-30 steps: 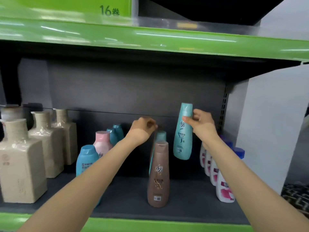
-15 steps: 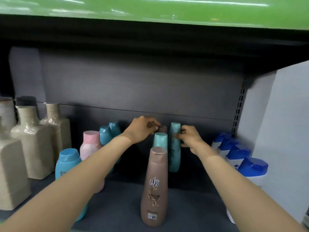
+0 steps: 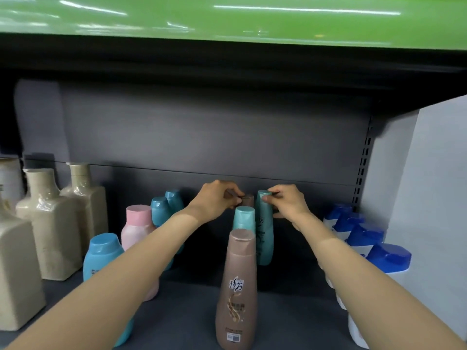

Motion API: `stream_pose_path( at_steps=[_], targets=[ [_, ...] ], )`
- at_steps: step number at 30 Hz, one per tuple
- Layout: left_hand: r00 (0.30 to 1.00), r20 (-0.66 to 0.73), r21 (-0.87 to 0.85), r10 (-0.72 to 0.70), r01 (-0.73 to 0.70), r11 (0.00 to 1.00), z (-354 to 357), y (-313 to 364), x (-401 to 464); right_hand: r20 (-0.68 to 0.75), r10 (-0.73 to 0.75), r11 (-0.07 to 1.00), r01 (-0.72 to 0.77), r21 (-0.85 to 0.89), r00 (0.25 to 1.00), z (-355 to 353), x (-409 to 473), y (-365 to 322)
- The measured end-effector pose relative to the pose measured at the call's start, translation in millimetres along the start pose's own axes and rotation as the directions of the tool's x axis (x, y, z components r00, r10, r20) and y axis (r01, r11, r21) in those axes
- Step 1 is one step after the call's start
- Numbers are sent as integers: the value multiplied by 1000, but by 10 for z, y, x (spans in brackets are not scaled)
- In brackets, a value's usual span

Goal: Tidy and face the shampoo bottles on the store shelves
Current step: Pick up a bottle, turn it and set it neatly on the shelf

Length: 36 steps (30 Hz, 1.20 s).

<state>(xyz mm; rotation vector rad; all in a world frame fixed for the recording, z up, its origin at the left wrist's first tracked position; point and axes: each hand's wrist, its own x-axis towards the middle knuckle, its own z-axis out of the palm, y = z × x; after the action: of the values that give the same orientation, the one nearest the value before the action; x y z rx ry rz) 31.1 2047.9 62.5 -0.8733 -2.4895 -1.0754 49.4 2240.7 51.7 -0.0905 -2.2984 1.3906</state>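
Both of our hands reach deep into the shelf, meeting behind the brown bottle that stands at the front. Our left hand curls its fingers and pinches the cap of a second brown bottle at the back, only the top of which shows. Our right hand grips the top of a teal bottle, thumb on the near edge of its cap and fingers bent round the far side; this bottle stands upright just right of the hidden brown one. Another teal bottle sits directly behind the front brown bottle. Left of the front brown bottle we see a pink bottle, blue bottles and beige square bottles; right of it, white bottles with blue caps.
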Motion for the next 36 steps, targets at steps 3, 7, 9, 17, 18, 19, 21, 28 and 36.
stream_pose_path(
  at_steps=[3,7,9,17,18,19,21,28,36],
  targets=[
    [1000,1,-5,14,-14,1000,5,-17,-4,-5,-9,1000,9,29,1000,45,41,38],
    [1000,4,-22,24,-24,999,5,-35,-5,43,-22,997,19,74,999,111,131,88],
    [1000,-6,-29,25,-25,999,10,-40,-2,66,-32,994,25,102,997,150,174,100],
    [999,-9,-26,32,-32,999,3,-53,-13,51,-76,994,72,79,996,315,223,66],
    [999,-7,-32,33,-33,999,-4,-52,-23,35,-67,996,64,69,997,312,237,53],
    [999,-2,-34,33,-33,999,-6,-46,-28,24,-57,996,55,72,998,298,248,41],
    [999,8,-36,33,-32,999,-2,-38,-32,25,-52,994,50,92,998,254,255,10],
    [1000,6,-55,20,-20,998,-2,-26,-17,29,-105,994,105,3,994,222,291,-35],
    [1000,9,-56,26,-25,998,-2,-41,-14,29,-97,993,95,74,995,320,313,-24]
  ],
)
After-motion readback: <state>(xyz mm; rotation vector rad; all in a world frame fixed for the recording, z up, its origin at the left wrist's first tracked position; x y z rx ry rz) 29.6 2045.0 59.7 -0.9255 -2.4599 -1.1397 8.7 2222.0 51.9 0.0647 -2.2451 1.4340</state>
